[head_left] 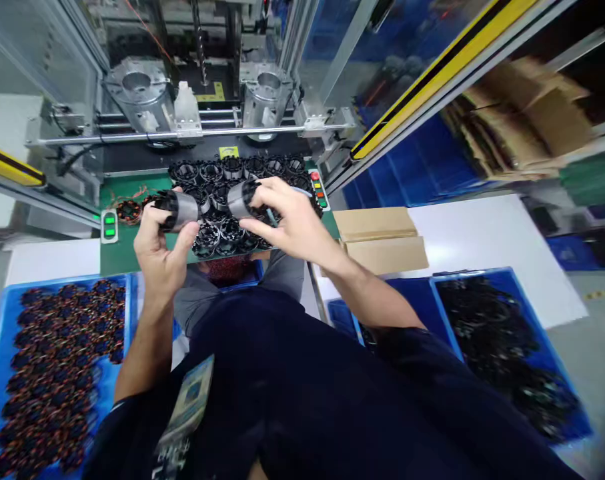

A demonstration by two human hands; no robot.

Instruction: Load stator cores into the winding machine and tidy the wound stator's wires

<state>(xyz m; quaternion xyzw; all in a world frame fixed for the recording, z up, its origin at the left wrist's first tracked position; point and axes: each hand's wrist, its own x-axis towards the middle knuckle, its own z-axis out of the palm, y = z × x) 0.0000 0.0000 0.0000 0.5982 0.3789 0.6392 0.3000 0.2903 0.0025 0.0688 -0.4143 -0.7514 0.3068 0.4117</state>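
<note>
My left hand (159, 250) grips a grey and black stator core (178, 209), held on its side above the green work surface (125, 250). My right hand (287, 217) grips a second stator core (239, 199) close beside the first. Both cores hover over a cluster of several empty black stator cores (217, 230) lying on the green surface. A thin blue tool (302, 192) pokes out behind my right hand's fingers.
A machine with two metal cylindrical fixtures (137, 90) (265, 90) stands behind the green surface. A blue tray of copper-wound stators (57, 373) sits at lower left, a blue bin of black parts (502, 347) at lower right. A cardboard box (382, 240) lies on the white table. Button panels (109, 225) (319, 190) flank the surface.
</note>
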